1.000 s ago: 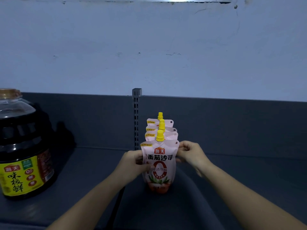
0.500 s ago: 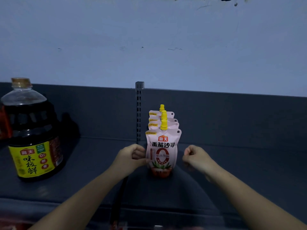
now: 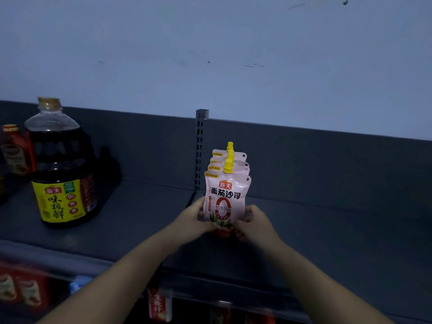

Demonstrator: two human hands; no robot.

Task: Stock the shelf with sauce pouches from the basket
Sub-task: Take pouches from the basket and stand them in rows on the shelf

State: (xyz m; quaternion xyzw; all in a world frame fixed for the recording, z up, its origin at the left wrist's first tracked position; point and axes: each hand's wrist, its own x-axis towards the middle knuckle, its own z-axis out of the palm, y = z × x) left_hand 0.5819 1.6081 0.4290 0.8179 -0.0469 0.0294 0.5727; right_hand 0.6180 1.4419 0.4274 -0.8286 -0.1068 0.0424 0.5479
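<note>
Gripping pink spouted sauce pouch [image 3: 225,197] in left hand [image 3: 194,218], right hand [image 3: 254,223], right of grey slotted upright [image 3: 199,146]; clear plastic jug [image 3: 60,164] of dark sauce well left.

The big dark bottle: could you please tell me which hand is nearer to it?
Left. The left hand holds the left edge of the front pouch, well right of the bottle; the right hand holds the pouch's other edge, farther off.

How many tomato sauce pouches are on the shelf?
4. The front tomato sauce pouch stands on the shelf, left hand and right hand gripping its base; three more pouches line up behind it. Others may be hidden.
</note>
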